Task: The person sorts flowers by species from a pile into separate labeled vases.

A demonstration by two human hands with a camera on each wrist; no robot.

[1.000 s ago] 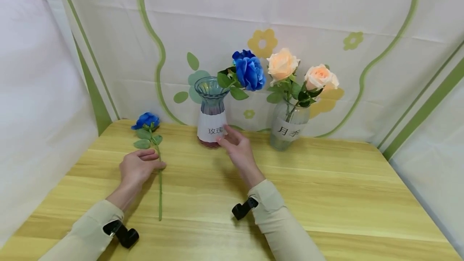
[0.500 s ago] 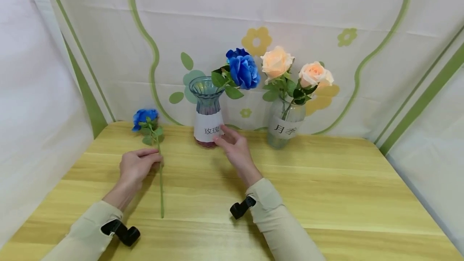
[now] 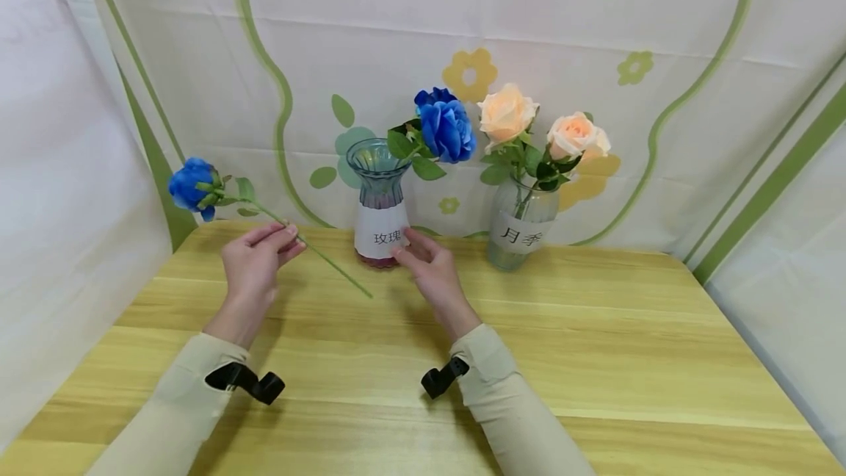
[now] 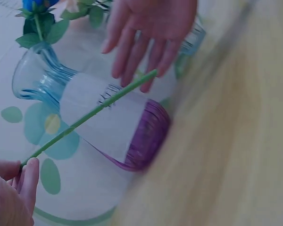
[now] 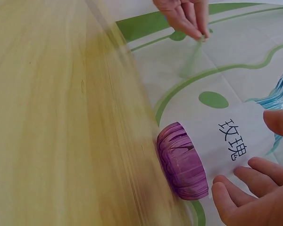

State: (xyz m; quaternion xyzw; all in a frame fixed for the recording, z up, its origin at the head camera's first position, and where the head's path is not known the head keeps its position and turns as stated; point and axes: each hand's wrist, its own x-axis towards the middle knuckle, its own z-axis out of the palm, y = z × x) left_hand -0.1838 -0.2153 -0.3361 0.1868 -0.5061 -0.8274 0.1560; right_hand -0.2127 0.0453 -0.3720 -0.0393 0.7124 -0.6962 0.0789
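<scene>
My left hand (image 3: 251, 263) pinches the green stem of a blue artificial rose (image 3: 192, 186) between thumb and fingers. The rose is raised over the table's left side, its bloom to the left and the bare stem end slanting down toward a blue-and-purple glass vase (image 3: 380, 193). In the left wrist view the stem (image 4: 92, 113) crosses in front of this vase. My right hand (image 3: 432, 281) is at the vase's lower right side, fingers relaxed beside the white paper label (image 5: 231, 136). Blue roses (image 3: 446, 127) lean out of the vase to the right.
Right of that vase stands a clear glass vase (image 3: 507, 255) with a white label and several peach roses (image 3: 507, 117). Both vases are near the back edge of the wooden table (image 3: 595, 373). A white patterned curtain (image 3: 370, 20) hangs right behind.
My left hand has lifted the blue rose off the table and turned it, so the bloom swings up to the left and the stem end toward the vase. The right hand stays at the vase.
</scene>
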